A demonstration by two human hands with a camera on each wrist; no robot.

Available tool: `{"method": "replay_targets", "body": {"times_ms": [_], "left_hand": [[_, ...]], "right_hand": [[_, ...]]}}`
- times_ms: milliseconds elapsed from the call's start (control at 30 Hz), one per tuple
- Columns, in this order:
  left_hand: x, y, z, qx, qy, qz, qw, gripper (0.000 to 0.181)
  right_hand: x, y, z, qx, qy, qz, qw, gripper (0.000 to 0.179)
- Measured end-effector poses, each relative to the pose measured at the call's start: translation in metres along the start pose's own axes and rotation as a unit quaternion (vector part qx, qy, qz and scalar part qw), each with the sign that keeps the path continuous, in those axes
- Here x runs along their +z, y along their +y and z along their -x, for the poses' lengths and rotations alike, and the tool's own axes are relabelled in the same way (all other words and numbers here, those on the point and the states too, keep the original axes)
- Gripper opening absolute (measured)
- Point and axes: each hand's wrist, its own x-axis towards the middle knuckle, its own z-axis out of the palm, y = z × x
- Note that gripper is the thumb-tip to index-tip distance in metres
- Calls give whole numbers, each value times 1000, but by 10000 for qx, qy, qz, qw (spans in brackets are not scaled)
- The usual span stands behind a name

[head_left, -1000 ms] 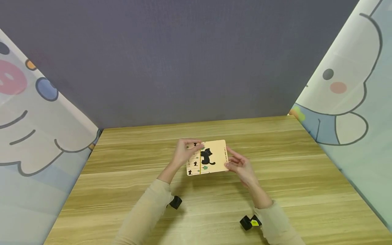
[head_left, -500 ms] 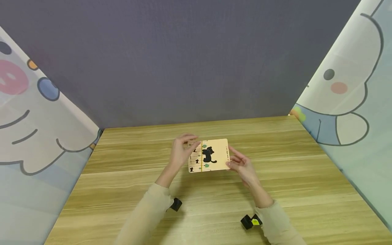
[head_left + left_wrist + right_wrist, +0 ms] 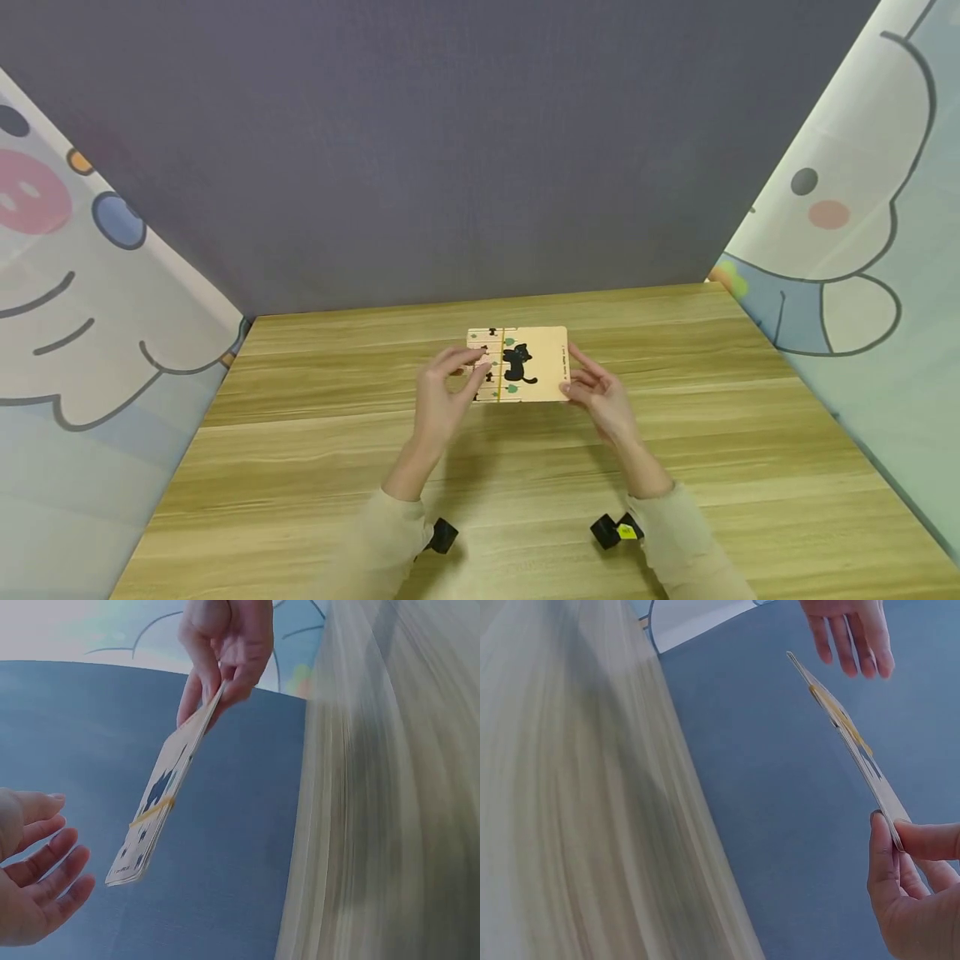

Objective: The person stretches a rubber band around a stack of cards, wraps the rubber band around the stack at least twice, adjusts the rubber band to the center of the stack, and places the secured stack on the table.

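My right hand pinches the right edge of a thin cream cat-print booklet between thumb and fingers. The booklet is held above the table, with a black cat on its cover and a yellow elastic band round its left part. Thin layers show along its edge in the left wrist view. My left hand is beside the booklet's left end, and its relaxed fingers are apart from it in both wrist views. From the head view, those fingertips overlap the booklet's left side.
The wood-grain table lies beneath both hands. Behind it rises a dark grey panel. Cartoon-print curtains stand at both sides. A black device sits at each wrist.
My left hand has let go of the booklet and drawn back a little, down and left. The right hand has brought the booklet slightly up and to the right, turning it more level.
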Motion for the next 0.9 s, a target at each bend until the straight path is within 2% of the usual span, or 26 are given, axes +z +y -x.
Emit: {"method": "replay_targets", "body": {"times_ms": [233, 467, 567, 767, 900], "left_hand": [[3, 9, 16, -478, 149, 480, 9976, 14], [4, 35, 28, -937, 342, 948, 9905, 11], [8, 34, 33, -1159, 365, 1088, 9866, 10], [18, 26, 38, -1378, 528, 1299, 9805, 8], [22, 22, 38, -1618, 647, 1563, 9722, 10]], "right_hand": [[0, -8, -3, -20, 124, -117, 9999, 66], [1, -15, -5, -157, 146, -144, 9997, 66], [1, -17, -6, -183, 150, -168, 9996, 67], [2, -18, -6, -243, 137, -251, 9993, 66], [3, -18, -6, -235, 144, -315, 9991, 66]]}}
